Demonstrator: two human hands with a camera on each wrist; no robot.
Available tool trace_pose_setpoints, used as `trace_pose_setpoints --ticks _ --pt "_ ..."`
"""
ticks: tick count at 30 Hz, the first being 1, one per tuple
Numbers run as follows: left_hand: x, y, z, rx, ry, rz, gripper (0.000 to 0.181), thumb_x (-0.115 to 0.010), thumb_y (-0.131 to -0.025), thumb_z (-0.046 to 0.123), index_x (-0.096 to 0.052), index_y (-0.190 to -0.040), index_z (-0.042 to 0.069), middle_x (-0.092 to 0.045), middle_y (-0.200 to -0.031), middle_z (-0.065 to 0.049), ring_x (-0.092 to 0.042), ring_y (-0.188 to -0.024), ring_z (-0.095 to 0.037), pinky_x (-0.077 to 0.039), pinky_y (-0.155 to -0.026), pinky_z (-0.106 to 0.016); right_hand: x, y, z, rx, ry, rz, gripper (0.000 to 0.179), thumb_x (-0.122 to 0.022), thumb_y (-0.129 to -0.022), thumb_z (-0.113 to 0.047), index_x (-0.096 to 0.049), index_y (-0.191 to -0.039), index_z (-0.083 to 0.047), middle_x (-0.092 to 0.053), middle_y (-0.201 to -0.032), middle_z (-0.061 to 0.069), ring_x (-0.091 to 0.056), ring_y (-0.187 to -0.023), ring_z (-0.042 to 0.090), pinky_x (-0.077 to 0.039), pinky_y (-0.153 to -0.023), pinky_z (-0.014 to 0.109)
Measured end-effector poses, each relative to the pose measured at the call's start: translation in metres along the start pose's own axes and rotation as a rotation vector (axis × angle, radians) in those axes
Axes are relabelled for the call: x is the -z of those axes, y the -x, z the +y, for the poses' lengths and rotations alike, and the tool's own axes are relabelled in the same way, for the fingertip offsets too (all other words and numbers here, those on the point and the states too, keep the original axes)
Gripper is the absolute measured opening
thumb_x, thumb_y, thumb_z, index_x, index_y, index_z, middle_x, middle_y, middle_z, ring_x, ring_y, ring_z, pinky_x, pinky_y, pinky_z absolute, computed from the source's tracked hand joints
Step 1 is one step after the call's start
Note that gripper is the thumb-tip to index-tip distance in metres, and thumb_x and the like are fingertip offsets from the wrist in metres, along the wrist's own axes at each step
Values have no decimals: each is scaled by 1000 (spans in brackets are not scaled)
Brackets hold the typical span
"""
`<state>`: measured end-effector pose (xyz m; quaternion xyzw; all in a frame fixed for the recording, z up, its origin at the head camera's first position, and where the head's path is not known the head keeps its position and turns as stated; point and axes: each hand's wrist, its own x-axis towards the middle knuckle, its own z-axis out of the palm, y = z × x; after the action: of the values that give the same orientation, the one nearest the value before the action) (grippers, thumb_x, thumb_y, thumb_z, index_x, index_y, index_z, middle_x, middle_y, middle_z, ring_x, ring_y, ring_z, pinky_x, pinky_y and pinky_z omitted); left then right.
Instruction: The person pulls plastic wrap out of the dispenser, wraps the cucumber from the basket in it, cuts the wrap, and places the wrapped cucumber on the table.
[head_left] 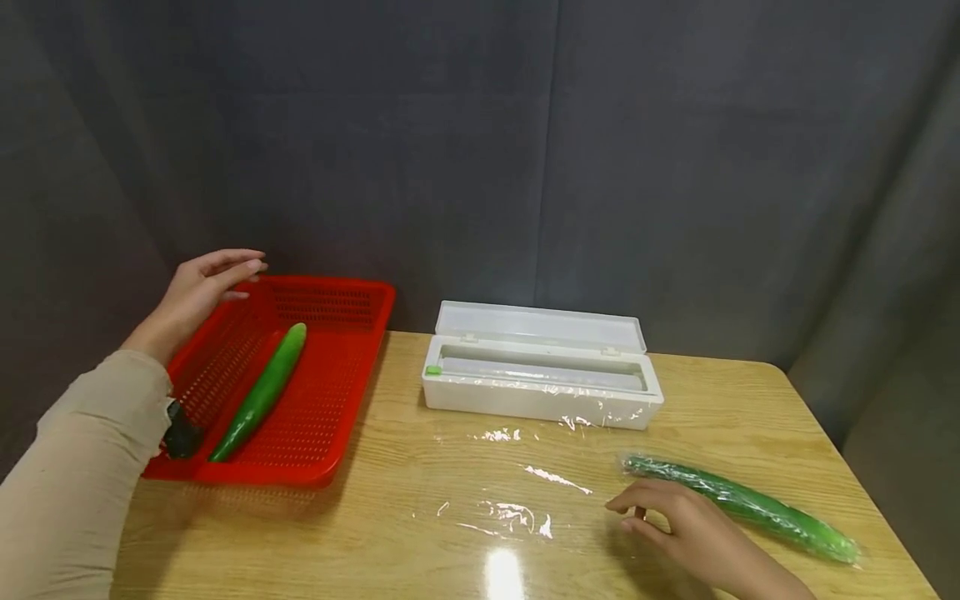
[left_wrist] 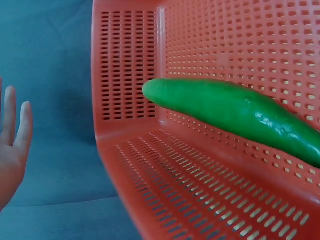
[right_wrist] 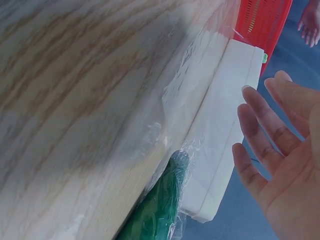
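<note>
My left hand hangs over the back left corner of the red plastic basket, fingers relaxed and holding nothing. A bare cucumber lies in the basket; the left wrist view shows this cucumber on the perforated floor. On the right, my right hand hovers above the table with loosely bent fingers and nothing in them. Close beyond it lies a cucumber wrapped in plastic film. A sheet of clear cling film spreads over the table from the front of the white dispenser.
The dispenser's lid stands raised at the back, with a green slider at the left end. A dark grey curtain hangs behind the wooden table. The wrist strap's dark device overlaps the basket's left side.
</note>
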<state>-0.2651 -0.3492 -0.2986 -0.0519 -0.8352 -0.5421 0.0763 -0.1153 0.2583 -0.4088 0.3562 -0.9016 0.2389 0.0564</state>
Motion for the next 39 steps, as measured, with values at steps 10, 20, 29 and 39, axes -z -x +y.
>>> trace_pose_setpoints --ticks 10,20,29,39 --pt "-15 -11 -35 136 -83 -1 58 -60 -95 50 -53 -140 14 -53 -118 16 -50 -106 -3 -47 -82 -19 -2 -2 -1 17 -10 15 22 -77 -85 -12 -73 -105 -21 -68 -101 -15 -58 -82 -4 -54 -77 33" --pt "-31 -4 -72 227 -100 29 76 -55 -94 59 -42 -149 7 -46 -136 -3 -46 -112 -19 -42 -92 -37 -2 -1 -3 -1 -79 -11 24 -75 -86 -8 -73 -107 -20 -69 -100 -12 -58 -82 -3 -53 -70 31" --pt "-38 10 -93 356 -44 75 82 -54 -93 61 -37 -152 7 -46 -139 -13 -47 -114 -28 -44 -91 -40 -2 1 -4 -3 -44 -7 21 -75 -87 -12 -73 -106 -21 -68 -98 -15 -58 -83 -4 -54 -78 32" --pt "-37 16 -98 437 -50 -93 83 -53 -98 50 -19 -156 1 -18 -157 -31 -27 -140 -47 -31 -109 -59 -1 2 -5 -22 -29 -11 23 -75 -87 -12 -72 -107 -23 -68 -98 -15 -58 -83 -5 -54 -81 36"
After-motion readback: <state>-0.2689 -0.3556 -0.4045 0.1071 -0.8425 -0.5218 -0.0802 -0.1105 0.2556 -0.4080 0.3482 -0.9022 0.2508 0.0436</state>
